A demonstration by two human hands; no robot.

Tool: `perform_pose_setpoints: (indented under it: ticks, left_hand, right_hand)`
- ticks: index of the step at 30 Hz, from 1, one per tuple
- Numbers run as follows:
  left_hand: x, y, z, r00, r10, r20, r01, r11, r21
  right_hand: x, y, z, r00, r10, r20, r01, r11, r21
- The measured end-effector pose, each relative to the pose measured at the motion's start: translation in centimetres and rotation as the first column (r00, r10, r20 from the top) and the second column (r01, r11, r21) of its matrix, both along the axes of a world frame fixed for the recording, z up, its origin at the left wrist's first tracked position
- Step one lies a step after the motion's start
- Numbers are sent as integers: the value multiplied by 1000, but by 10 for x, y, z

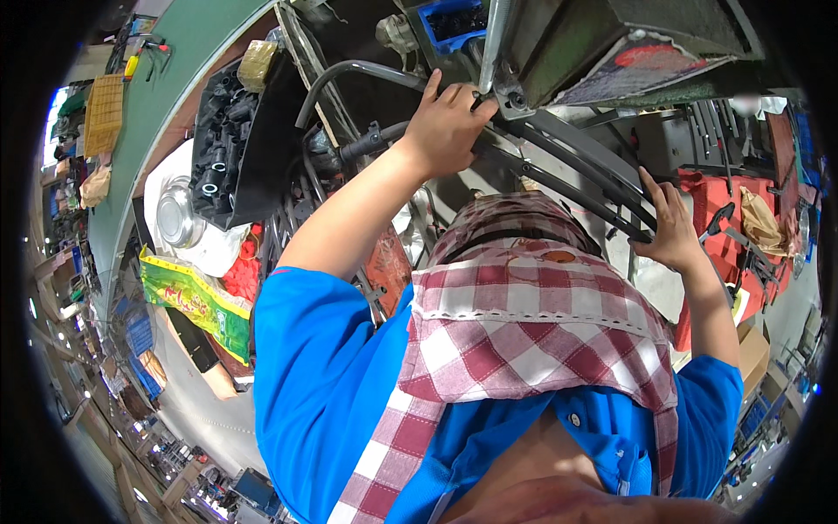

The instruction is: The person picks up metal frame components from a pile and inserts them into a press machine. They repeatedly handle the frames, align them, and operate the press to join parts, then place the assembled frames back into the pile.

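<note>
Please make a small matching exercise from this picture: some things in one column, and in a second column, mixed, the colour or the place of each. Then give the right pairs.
Things
1. left hand
2. right hand
3. checked cloth
4. metal bowl

Place or colour
A. red and white
B. on the curved black cables, right of the cloth
C. far left, on white wrapping
D. up at the top, by a metal bracket

Pairs: 1-D, 2-B, 3-A, 4-C
</note>
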State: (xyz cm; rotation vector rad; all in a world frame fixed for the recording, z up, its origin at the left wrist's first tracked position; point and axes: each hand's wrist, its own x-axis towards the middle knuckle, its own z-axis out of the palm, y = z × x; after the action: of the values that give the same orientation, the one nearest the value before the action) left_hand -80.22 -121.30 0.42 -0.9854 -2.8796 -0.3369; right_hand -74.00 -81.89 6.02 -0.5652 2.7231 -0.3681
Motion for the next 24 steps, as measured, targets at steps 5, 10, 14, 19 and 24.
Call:
perform_pose_setpoints:
  ticks: [5,10,14,19,24]
  left_hand:
    - [1,1,0,997,-11,-79,13,1000,25]
    - [8,3,35,994,18,-107,-15,1000,23]
    - [32,-10,42,981,43,-187,-41,999,15]
    - [79,-25,46,953,142,-267,-144,990,13]
    - [113,-10,59,924,170,-344,-160,985,57]
  right_hand:
    - [2,5,-10,1000,-2,2,2,1000,2]
    - [7,4,-2,998,-14,-66,11,999,-50]
    - [12,-3,4,1000,-2,6,3,994,-106]
    - [-3,2,-8,1000,-4,23,6,993,-116]
    - [-55,25,19,868,277,-412,-285,957,41]
